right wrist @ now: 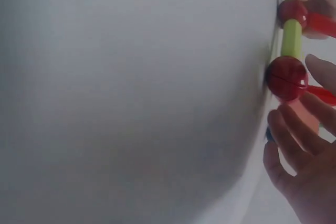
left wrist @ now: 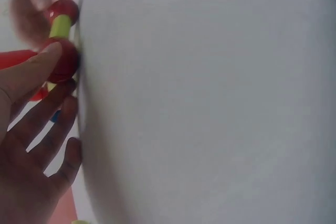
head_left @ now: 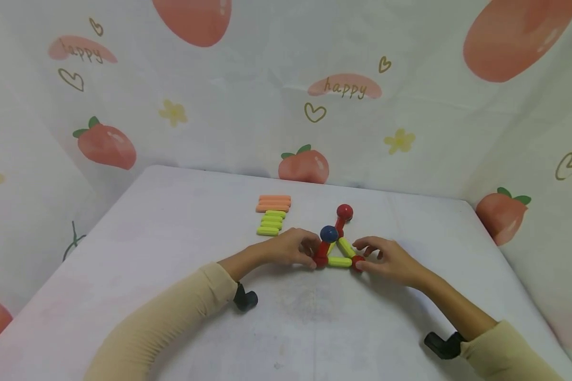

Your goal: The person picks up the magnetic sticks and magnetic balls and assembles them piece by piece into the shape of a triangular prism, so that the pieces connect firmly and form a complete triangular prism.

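Observation:
A ball-and-rod frame lies on the white table, a triangle of yellow-green rods [head_left: 339, 262] with red balls at its corners. Two red rods [head_left: 324, 248] rise from it, one topped by a blue ball [head_left: 329, 234], the other by a red ball [head_left: 345, 212]. My left hand [head_left: 293, 247] pinches the front-left corner ball [left wrist: 65, 61] between thumb and index finger, the other fingers spread. Around the front-right corner ball [right wrist: 286, 78], my right hand [head_left: 393, 262] has its fingers loosely bent, and the right wrist view shows thumb and fingertips close beside it.
Left of the frame, several orange rods [head_left: 274, 203] lie in a stack-like row, with several shorter yellow-green rods [head_left: 270, 223] just in front of them. Behind the table [head_left: 195, 211] hangs a white cloth printed with peaches.

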Demonstrator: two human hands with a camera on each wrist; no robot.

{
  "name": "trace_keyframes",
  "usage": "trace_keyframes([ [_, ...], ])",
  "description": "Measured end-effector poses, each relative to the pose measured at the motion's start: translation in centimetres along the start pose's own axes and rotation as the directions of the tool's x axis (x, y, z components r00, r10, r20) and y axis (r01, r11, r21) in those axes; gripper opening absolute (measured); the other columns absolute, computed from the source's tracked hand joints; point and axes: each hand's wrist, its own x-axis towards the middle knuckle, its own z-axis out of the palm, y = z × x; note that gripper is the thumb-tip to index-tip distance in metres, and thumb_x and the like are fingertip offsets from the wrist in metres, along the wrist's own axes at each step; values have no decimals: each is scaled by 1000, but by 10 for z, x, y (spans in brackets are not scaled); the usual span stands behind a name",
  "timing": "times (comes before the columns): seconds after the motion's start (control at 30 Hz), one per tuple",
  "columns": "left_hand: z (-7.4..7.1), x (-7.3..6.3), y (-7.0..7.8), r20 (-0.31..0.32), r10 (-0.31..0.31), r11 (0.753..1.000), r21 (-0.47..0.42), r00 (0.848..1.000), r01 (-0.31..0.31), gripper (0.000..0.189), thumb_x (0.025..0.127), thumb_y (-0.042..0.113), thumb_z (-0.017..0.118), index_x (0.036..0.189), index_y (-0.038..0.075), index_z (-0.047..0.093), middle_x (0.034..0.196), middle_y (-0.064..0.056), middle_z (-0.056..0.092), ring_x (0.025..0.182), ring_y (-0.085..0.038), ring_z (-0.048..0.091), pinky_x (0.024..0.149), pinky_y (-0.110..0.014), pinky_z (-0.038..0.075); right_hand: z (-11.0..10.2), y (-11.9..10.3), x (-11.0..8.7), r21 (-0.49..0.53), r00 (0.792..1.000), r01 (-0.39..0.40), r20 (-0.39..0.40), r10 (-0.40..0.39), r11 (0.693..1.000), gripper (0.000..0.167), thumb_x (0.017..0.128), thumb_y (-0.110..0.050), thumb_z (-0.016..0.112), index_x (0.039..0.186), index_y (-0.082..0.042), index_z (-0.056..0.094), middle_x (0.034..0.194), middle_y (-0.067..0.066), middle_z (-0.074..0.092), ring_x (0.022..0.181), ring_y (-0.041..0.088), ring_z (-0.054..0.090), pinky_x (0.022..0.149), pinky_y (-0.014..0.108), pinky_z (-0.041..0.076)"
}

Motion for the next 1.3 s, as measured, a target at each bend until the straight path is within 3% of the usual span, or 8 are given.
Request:
trace_keyframes([
  [0.13,-10,-3,-5,-71,3,1000,27,997,-1,34,88,5,74,122,7,66,113,-3,70,103,-14,64,88,-24,53,3,4,-4,4,999,-6,36,6,1000,45,88,-21,76,126,-2,64,109,2,70,94,16,62,75,30,53],
  [0.23,-22,-6,-11,-241,16,998,63,970,-1,32,90,3,72,121,5,66,115,-8,69,107,-18,63,91,-31,54,4,4,-4,4,999,-17,38,17,1000,46,87,-20,77,126,0,63,107,2,70,93,16,63,75,28,54],
  [0.4,-50,-13,-26,-539,3,993,101,842,62,27,92,0,67,119,0,66,115,-13,69,108,-25,63,93,-40,53,4,3,-4,-1,998,-40,39,40,999,47,87,-19,77,127,0,63,106,0,70,93,16,63,77,28,54],
  [0.57,-70,-25,-45,-659,-139,962,88,740,259,27,95,2,62,121,1,65,121,-15,65,115,-29,58,98,-44,48,3,3,-5,-9,997,-58,48,58,998,48,87,-20,77,128,-1,63,108,1,70,95,17,63,78,28,54],
  [0.73,-76,-32,-59,-593,-294,916,50,750,398,30,97,10,60,125,0,62,127,-18,60,119,-32,55,103,-46,45,2,2,-6,-7,996,-72,59,72,997,48,88,-21,76,129,-1,62,109,2,70,96,18,63,79,29,54],
  [0.87,-79,-34,-66,-547,-309,911,65,778,407,28,95,8,63,122,0,63,122,-17,64,114,-30,57,102,-44,46,2,1,-6,-8,995,-75,61,75,997,49,88,-21,76,130,-1,62,110,3,70,97,19,64,80,29,55],
  [1.0,-81,-35,-69,-553,-303,910,76,776,409,25,93,6,67,118,1,66,115,-14,66,107,-28,59,97,-43,48,3,2,-6,-5,995,-75,62,75,997,49,88,-21,76,130,-1,62,110,3,70,97,19,63,80,29,55],
  [1.3,-88,-38,-60,-649,-202,976,-77,734,201,31,93,3,68,122,-4,61,113,-17,65,108,-30,63,97,-41,51,4,2,-6,0,996,-72,60,72,997,49,88,-21,76,130,-1,62,110,4,70,97,19,64,79,29,55],
])
